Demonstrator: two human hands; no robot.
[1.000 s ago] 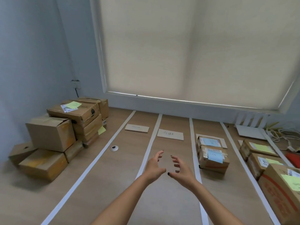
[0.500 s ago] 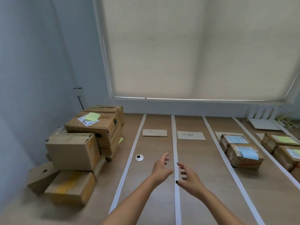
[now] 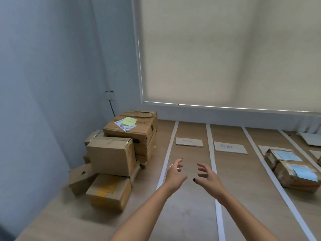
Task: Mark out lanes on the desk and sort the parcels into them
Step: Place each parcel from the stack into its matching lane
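White tape strips (image 3: pixel 166 159) divide the wooden desk (image 3: pixel 191 214) into lanes. A pile of brown cardboard parcels (image 3: pixel 111 155) stands at the left by the wall; the top one (image 3: pixel 130 129) carries a green sticky note. Two parcels with blue labels (image 3: pixel 295 173) lie in a lane at the right. Cardboard lane labels (image 3: pixel 189 142) (image 3: pixel 230 148) lie at the far end of two lanes. My left hand (image 3: pixel 175 176) and my right hand (image 3: pixel 208 178) hover above the desk, fingers spread, palms facing each other, holding nothing.
A roller blind covers the window behind the desk. A wall socket with a cable (image 3: pixel 109 96) sits above the pile. A white flat object (image 3: pixel 311 139) lies at the far right. A small white disc (image 3: pixel 171 165) shows just behind my left hand.
The view has swung left, so the parcel pile is nearer the centre and the right-hand lanes have slid out of frame. Both hands stay spread and hold nothing.
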